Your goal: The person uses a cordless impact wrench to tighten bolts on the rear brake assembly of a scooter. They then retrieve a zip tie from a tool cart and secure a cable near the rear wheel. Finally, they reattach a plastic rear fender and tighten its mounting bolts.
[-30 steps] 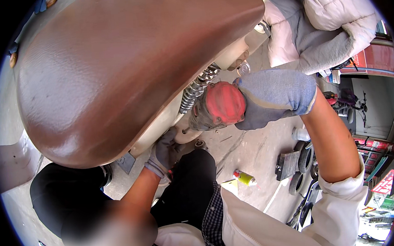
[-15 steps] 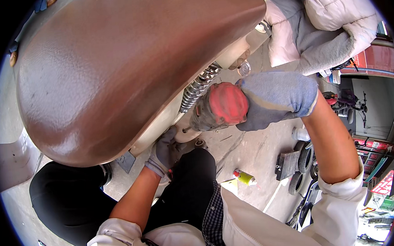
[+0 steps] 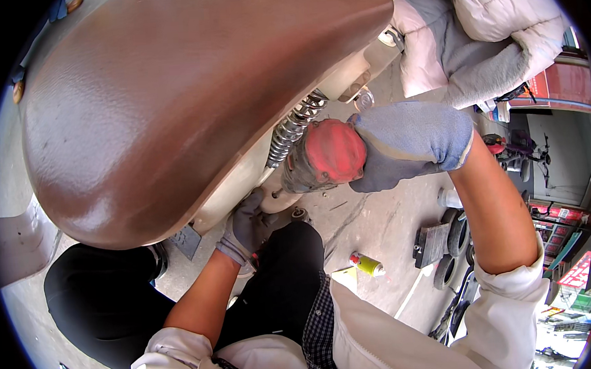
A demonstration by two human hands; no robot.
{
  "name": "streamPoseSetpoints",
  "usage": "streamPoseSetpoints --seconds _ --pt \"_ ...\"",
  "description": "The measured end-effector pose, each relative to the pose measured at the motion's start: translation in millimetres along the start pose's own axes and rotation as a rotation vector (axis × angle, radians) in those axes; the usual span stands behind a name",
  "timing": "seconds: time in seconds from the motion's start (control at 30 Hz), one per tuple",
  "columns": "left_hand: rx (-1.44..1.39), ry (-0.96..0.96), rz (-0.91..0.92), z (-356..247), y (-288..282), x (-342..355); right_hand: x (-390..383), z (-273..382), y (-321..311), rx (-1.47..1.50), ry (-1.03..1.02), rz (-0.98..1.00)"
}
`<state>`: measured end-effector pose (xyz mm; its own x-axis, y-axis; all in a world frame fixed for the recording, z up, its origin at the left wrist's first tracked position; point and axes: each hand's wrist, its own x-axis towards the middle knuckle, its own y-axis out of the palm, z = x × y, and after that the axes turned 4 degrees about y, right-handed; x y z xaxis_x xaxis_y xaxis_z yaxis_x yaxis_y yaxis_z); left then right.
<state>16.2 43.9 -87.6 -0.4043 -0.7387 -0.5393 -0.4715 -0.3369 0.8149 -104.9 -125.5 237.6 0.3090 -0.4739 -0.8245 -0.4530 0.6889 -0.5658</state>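
A red and dark grey power tool, which looks like an impact wrench [image 3: 334, 152], is held in my right hand [image 3: 411, 140], closed in a blue-grey work glove. The tool sits beside the coil spring shock absorber [image 3: 297, 129] of a scooter, and its front end is hidden. My left hand [image 3: 242, 225], in a grey glove, is low by the scooter's pale side panel [image 3: 231, 188]. Its fingers curl in next to a beige rounded part [image 3: 279, 197]; what they grip is hidden. Above both hands spreads the scooter's brown seat [image 3: 189, 103].
A yellow-green spray can [image 3: 367, 265] lies on the concrete floor right of my knee. Farther right are tyres [image 3: 443, 271] and a dark grey box [image 3: 429, 245]. A pale padded cover [image 3: 503, 43] hangs at the scooter's front. Another person's foot [image 3: 18, 92] shows at the far left.
The seat, the power tool and my right hand sit slightly farther left and higher in the picture. My left hand stays in nearly the same place.
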Motion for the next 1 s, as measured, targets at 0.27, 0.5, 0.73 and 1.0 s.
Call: streamPoseSetpoints --seconds 0.27,0.5,0.73,1.0 --pt "-0.001 0.0 -0.015 -1.8 0.1 -0.6 6.1 2.0 -1.9 -0.062 -0.016 0.015" --pt "-0.154 -0.071 0.081 14.2 -26.4 18.9 8.2 47.4 -17.0 -0.362 -0.259 -0.166" --pt "0.336 -0.008 -0.137 -4.9 -5.7 -32.7 -40.5 33.1 21.0 -0.503 -0.324 -0.828" --pt "0.41 -0.276 0.16 -38.9 74.0 -79.0 -193.7 10.9 190.5 1.041 0.401 -0.703"
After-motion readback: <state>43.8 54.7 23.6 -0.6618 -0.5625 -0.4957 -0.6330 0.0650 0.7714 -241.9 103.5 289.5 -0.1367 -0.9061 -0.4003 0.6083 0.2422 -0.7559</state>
